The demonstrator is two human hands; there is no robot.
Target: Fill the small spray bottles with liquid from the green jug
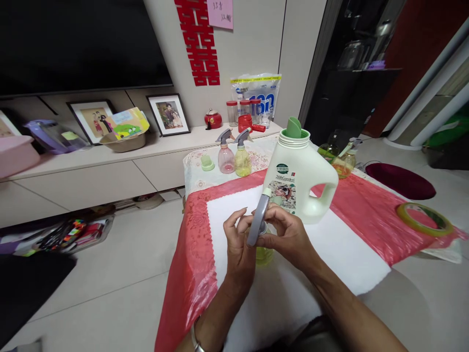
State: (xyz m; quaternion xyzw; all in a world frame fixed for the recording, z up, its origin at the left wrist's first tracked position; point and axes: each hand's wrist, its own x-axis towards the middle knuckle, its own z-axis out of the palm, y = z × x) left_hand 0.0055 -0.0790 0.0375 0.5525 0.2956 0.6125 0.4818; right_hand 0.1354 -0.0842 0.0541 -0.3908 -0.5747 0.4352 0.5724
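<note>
A spray bottle's grey trigger head [259, 220] with a pale green nozzle tip is between my hands, above the white cloth. Its yellowish clear body [264, 256] shows below, partly hidden by my fingers. My left hand [239, 249] is closed against the left side of the head. On the other side, my right hand [287, 235] pinches near the bottle's neck with thumb and fingers. Right behind them stands a large pale green jug [304, 166] with a green cap [293, 128] tilted in its mouth.
A pink spray bottle [226, 160], a yellow one [242, 162] and a light green cap [207, 163] stand at the table's far left. Tape [425, 219] lies on the red cover [370, 215] at right, near another spray bottle [346, 160]. A cabinet [110, 171] runs behind.
</note>
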